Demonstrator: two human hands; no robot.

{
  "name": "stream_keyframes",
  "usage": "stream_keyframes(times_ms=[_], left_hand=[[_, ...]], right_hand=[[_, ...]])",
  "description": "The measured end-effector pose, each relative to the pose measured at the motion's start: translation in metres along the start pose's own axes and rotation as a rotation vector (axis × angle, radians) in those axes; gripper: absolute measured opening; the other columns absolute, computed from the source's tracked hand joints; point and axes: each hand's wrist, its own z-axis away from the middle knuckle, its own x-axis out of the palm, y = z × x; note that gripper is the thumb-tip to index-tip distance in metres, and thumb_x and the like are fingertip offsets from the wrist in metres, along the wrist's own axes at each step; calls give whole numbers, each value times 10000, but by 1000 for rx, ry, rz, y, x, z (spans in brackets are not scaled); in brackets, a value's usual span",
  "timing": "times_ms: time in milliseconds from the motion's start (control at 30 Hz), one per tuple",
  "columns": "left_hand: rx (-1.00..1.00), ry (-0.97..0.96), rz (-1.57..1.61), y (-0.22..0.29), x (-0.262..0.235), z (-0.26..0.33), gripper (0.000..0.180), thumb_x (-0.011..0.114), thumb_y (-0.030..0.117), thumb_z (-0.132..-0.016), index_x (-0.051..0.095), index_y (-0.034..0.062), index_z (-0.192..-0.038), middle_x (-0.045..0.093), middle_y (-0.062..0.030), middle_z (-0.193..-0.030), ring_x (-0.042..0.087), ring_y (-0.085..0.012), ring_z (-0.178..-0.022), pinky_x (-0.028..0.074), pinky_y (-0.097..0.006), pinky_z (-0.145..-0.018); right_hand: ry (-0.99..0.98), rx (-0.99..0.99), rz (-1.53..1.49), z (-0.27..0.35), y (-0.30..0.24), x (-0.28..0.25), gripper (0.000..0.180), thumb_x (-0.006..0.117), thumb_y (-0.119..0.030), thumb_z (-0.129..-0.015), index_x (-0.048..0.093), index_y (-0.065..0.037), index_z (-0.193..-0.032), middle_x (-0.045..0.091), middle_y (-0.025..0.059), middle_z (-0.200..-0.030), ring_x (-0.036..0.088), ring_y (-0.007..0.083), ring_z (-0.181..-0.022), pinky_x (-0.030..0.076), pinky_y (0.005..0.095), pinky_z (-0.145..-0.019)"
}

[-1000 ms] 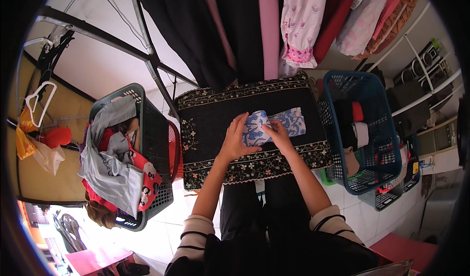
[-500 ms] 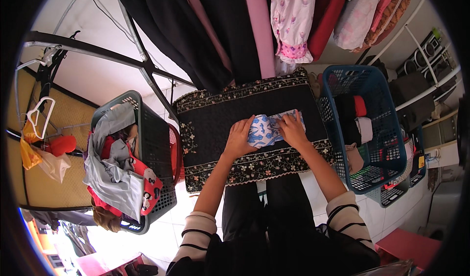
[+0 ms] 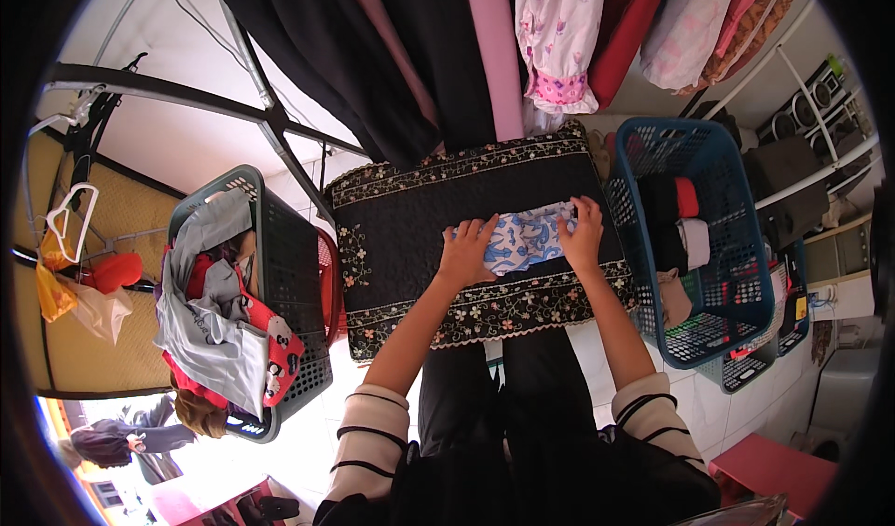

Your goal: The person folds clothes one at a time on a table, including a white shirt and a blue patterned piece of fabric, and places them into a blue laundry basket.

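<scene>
A folded white cloth with blue patterns (image 3: 524,242) lies on a black floral-embroidered cover (image 3: 401,246) spread over a low flat surface in front of me. My left hand (image 3: 469,252) rests at the cloth's left end, fingers spread and the thumb by its near edge. At the right end, my right hand (image 3: 584,235) has its thumb on the cloth and its fingers around the far right corner. The undersides of both hands are hidden.
A dark basket (image 3: 308,339) heaped with a grey garment (image 3: 210,321) and red clothes stands left. On the right, a blue basket (image 3: 727,274) holds folded clothes. Garments (image 3: 485,50) hang above the cover's far edge. A dark figure (image 3: 103,442) shows in the bright doorway.
My left hand has shifted slightly right. My right hand has moved from the cloth's top to its right end. The cloth looks more compact; a dark figure has appeared at the lower left.
</scene>
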Motion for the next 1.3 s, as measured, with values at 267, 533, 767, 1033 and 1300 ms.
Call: stream_keyframes(times_ms=[267, 533, 767, 1033, 1300], left_hand=[[-38, -3, 21, -1, 5, -7, 1163, 837, 384, -503, 183, 138, -1432, 373, -135, -1322, 340, -314, -1248, 281, -556, -996], [-424, 308, 1595, -17, 25, 50, 1022, 718, 354, -747, 45, 1, -1431, 286, -192, -1424, 313, -266, -1291, 274, -404, -1043], [-502, 297, 1695, 31, -34, 42, 763, 535, 424, -889, 147, 40, -1422, 333, -152, -1372, 368, -268, -1251, 352, -437, -996], [-661, -88, 2117, 53, 18, 14, 873, 360, 627, -874, 143, -34, -1402, 252, -206, -1425, 309, -353, -1292, 282, -511, -1053], [-501, -255, 2440, 75, 28, 10, 837, 266, 670, -857, 301, 7, -1367, 382, -171, -1378, 357, -328, -1277, 256, -475, -1072]], right_hand=[[-342, -231, -113, 38, -98, 6, 376, 640, -206, -765, 524, -8, -1062, 526, 151, -1055, 531, 333, -937, 467, 411, -776], [-382, -282, 32, 46, -109, -1, 580, 675, -361, -727, 513, -27, -1173, 497, 155, -1105, 503, 304, -999, 454, 430, -787], [-197, -134, -149, 55, -77, 6, 739, 755, -265, -657, 409, -43, -1271, 493, 173, -1159, 477, 340, -1084, 431, 441, -847], [-210, 310, -1002, 42, -26, 1, 726, 685, -171, -772, 246, -24, -1331, 520, 163, -1130, 494, 204, -1110, 417, 329, -904], [-424, 758, -1325, 57, -3, -47, 612, 600, -227, -821, 302, -107, -1341, 488, 76, -1214, 530, 186, -1070, 490, 372, -819]])
